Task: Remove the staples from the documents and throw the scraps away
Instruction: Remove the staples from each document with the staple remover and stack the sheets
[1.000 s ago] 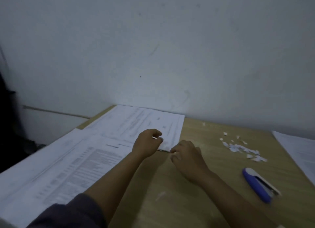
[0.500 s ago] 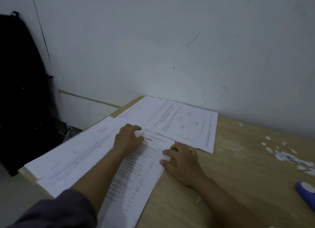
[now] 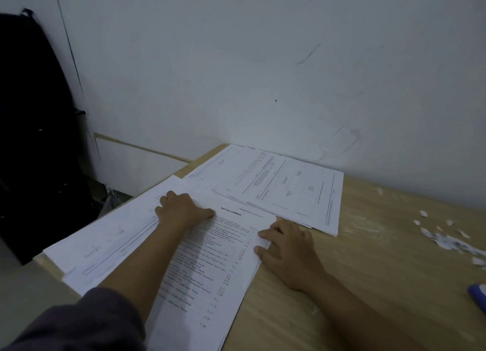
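A printed document [image 3: 210,261] headed with a list lies at the table's front left, on top of a wider stack of sheets [image 3: 110,235]. My left hand [image 3: 181,208] rests flat on its upper left part, fingers apart, holding nothing. My right hand [image 3: 286,248] lies at the document's right edge near the top corner, thumb and fingertips on the paper. A second stack of documents [image 3: 286,190] sits behind, against the wall. Several white paper scraps [image 3: 444,241] lie scattered at the right. No staple is visible.
A blue hand tool [image 3: 479,295] pokes in at the right edge of the wooden table [image 3: 368,285]. A black bag [image 3: 31,114] hangs left of the table. The white wall stands close behind the papers. The table's left edge drops off beside the stack.
Both hands have left the corner of the back stack and come onto the nearer document. My left hand went from curled to flat. The view swung to the left.
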